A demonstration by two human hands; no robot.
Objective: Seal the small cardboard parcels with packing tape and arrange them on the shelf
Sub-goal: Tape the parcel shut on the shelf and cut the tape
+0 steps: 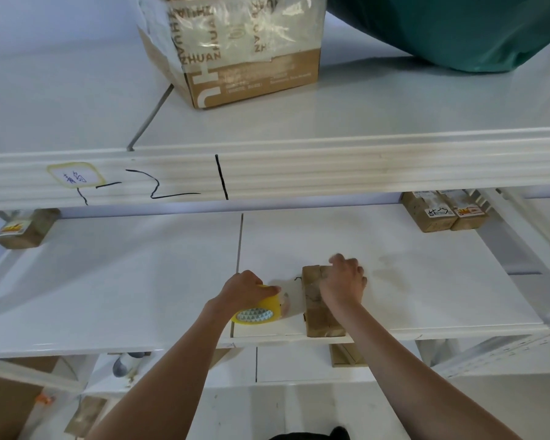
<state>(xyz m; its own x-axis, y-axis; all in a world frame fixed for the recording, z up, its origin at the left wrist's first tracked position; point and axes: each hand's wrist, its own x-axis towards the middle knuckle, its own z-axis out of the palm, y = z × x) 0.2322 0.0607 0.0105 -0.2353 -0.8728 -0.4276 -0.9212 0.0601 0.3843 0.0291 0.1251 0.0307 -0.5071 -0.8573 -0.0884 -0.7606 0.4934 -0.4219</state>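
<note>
White shelf [108, 281], "ZHUAN" box [235, 52], hands [245, 289] gripping tape roll [261, 311], parcel [318, 309]

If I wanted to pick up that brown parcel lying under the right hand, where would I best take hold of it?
Probably across its two long sides, coming down from above. The small cardboard parcel lies flat on the white shelf board, long and narrow, its near end at the board's front edge. The right hand rests curled on its far half, so the near half is free. The tape roll, gripped by the left hand, sits close on its left.

Parcel [321, 303], tape roll [261, 311] on shelf [124, 281]
</note>
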